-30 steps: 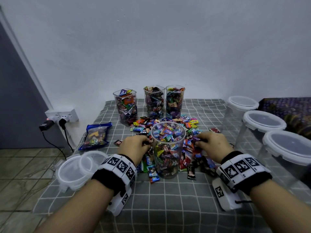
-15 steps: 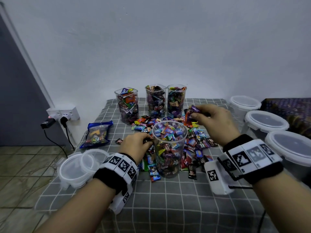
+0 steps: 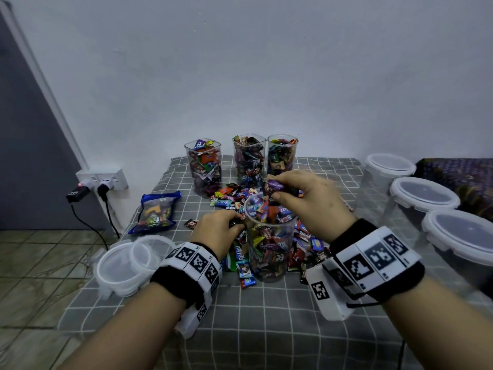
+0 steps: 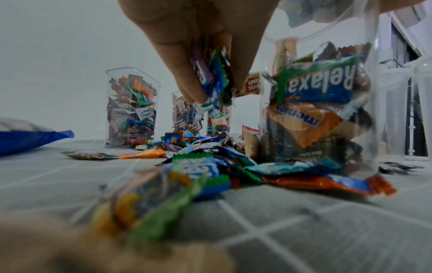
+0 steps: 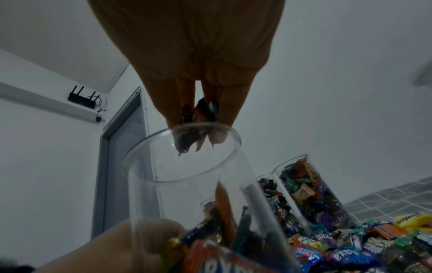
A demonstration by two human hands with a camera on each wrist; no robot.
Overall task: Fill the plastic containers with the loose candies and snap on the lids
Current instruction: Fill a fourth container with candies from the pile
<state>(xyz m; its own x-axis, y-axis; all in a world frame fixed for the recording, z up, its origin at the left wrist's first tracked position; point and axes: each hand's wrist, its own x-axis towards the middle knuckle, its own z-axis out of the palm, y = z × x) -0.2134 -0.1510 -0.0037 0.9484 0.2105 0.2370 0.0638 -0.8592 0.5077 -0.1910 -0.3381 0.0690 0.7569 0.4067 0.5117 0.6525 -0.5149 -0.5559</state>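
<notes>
Our right hand (image 3: 309, 198) pinches light, slippery candies (image 3: 276, 186) above the container (image 3: 269, 252). Left hand (image 3: 218, 231), at its 9 o'clock, pinches more wrappers; grip these by bunching.

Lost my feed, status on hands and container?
Right hand pinching candies over near container. Left hand gripping candies beside it. Container nearly full, no lid. Nothing blocking.

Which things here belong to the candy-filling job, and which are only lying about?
Job:
- near container, nearly full
- loose candies on the cloth
- three filled containers at the back
- loose lids
- right hand and left hand, both holding candies

Lying about:
- blue snack bag
- wall socket
- lidded tubs
</notes>
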